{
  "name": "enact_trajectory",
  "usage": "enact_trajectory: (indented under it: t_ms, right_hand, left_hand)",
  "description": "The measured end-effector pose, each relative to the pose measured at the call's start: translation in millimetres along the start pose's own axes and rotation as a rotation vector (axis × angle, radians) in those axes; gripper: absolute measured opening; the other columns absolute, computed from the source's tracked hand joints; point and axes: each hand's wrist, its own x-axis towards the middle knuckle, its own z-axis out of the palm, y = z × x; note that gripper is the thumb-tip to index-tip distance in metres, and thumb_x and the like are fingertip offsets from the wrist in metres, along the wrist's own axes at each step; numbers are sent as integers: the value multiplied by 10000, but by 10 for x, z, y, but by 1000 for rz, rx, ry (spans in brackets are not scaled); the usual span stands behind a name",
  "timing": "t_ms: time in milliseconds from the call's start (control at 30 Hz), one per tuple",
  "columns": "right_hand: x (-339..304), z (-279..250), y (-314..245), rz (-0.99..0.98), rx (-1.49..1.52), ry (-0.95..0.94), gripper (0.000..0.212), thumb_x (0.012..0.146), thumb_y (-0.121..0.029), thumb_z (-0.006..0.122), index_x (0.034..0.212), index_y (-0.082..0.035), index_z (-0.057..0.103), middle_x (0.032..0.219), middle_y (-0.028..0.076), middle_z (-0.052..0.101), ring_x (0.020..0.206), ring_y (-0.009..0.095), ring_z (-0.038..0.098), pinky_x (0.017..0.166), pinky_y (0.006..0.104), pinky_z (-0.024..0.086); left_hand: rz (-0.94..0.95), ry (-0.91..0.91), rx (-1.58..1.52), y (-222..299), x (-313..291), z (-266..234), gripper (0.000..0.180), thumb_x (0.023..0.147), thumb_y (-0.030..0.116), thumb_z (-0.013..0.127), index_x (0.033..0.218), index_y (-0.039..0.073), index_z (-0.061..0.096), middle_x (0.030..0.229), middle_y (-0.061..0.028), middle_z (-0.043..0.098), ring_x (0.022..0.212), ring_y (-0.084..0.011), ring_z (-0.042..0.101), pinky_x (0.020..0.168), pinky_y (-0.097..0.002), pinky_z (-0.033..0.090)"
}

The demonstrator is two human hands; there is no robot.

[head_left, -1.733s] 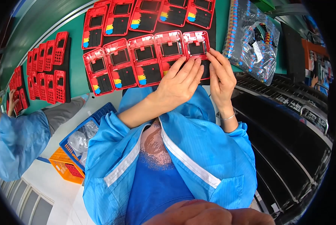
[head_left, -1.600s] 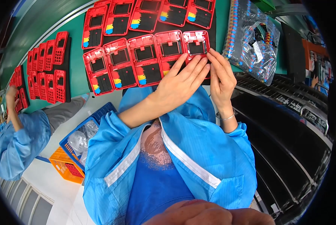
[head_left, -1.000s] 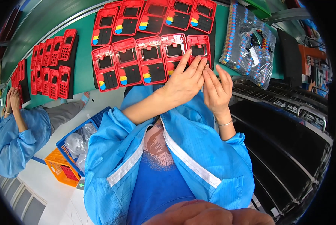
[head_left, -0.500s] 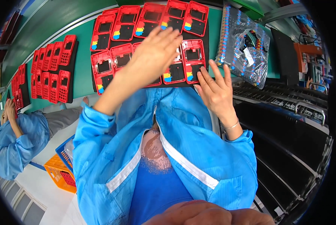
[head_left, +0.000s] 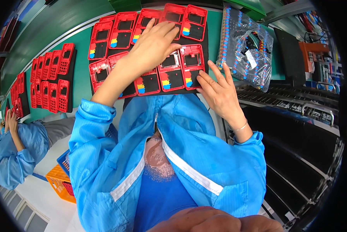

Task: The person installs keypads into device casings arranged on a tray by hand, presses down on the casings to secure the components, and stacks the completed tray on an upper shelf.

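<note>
Hidden beneath the left hand (head_left: 154,45) and its forearm: much of the near row's middle and left, plus lower parts of some far-row pieces. Palm down, fingers loosely spread, thumb out to the right; impossible to tell whether touching or just above, or what lies under the palm. Laid in two rows on a black mat (head_left: 205,43), before the person: flat, rounded-corner red plastic device shells (head_left: 192,66). Right hand (head_left: 219,89) also spread, fingertips at the right edge of the near row's end shell, contact hard to judge. Partly concealed by the blue sleeve (head_left: 92,120): a blue plastic crate (head_left: 64,162), just beside an orange plastic crate (head_left: 59,181). At far left, small and indistinct, a co-worker's hands (head_left: 11,121).

Glossy red rims, dark rectangular windows, black lower panels with yellow and blue patches. On the green tabletop (head_left: 82,63), farther left, smaller-looking red shells with key-opening grids (head_left: 63,96). To the right, a creased clear plastic bag (head_left: 235,34), contents blurred by glare; on it, a white label (head_left: 251,60), print too small to read.
</note>
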Motion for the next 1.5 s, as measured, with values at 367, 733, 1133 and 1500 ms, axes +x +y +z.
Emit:
enact_trajectory:
  t_ms: [367, 733, 1133, 1500]
  right_hand:
    - [-23, 282, 252, 580, 901, 349, 247, 1001, -82, 664, 1221, 7, 736, 1203, 146, 750, 1186, 264, 682, 1016, 368, 519]
    - [621, 238, 541, 229, 414, 495, 240, 916, -19, 711, 1155, -7, 733, 1125, 136, 744, 1065, 328, 696, 919, 406, 548]
    - [1154, 378, 945, 12, 121, 342, 205, 915, -141, 737, 1071, -9, 755, 1114, 127, 755, 1050, 320, 691, 969, 436, 523]
    - [412, 65, 676, 347, 680, 219, 265, 873, -11, 774, 1138, 3, 763, 1031, 121, 750, 920, 195, 718, 811, 303, 562]
  left_hand:
    - [139, -85, -18, 979, -373, 72, 499, 885, 324, 736, 1308, 67, 670, 1321, -121, 604, 1291, -320, 543, 1195, -650, 318]
    - [306, -211, 494, 1308, -369, 168, 549, 934, 316, 637, 1292, -100, 634, 1349, -219, 608, 1306, -350, 542, 1227, -488, 348]
    - [230, -17, 200, 1223, -451, 319, 437, 903, 187, 689, 1256, -72, 667, 1328, -196, 628, 1238, -316, 598, 1155, -449, 428]
    - [110, 88, -80, 1157, -509, 271, 411, 853, 120, 754, 1219, -52, 680, 1190, -167, 633, 1207, -327, 629, 1076, -450, 521]
